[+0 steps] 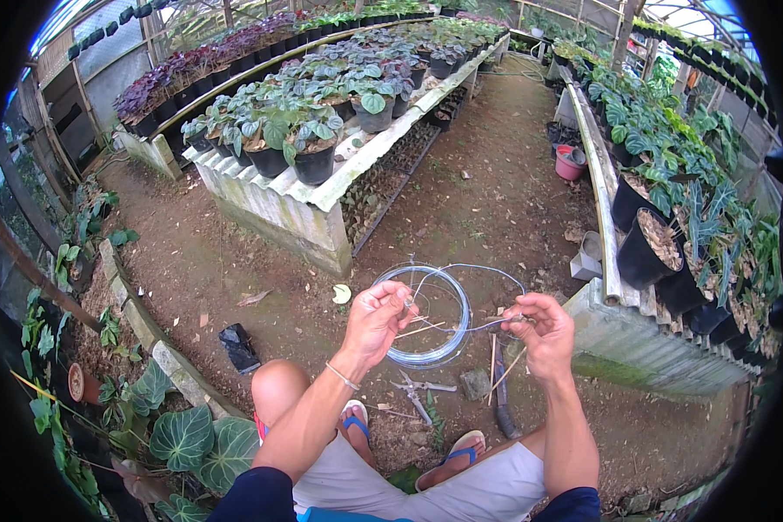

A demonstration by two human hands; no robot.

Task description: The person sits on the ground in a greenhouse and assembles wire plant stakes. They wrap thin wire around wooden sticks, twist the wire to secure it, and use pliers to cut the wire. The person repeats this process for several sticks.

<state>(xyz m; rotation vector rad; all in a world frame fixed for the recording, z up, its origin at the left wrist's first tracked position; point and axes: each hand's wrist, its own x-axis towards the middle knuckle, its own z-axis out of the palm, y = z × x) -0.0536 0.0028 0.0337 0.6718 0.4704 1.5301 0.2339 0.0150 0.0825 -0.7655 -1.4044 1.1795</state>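
Note:
A coil of pale, shiny wire (pixel 466 315) lies on the dirt floor in front of my feet. Above its left side my left hand (pixel 376 324) is closed in a pinch at a thin strand of wire. My right hand (pixel 541 334), off to the coil's right, pinches another stretch of the same wire, which loops between the two hands. What exactly sits at the fingertips is too small to make out. Pliers (pixel 416 393) with spread handles rest on the ground between my feet and the coil.
A dark curved tool (pixel 502 409), thin sticks and a stone (pixel 475 384) lie right of the pliers. A black plastic bag (pixel 238 348) is at left. Potted plants fill the benches ahead (pixel 278 217) and right (pixel 613 261). A red pot (pixel 570 163) stands by the right bench.

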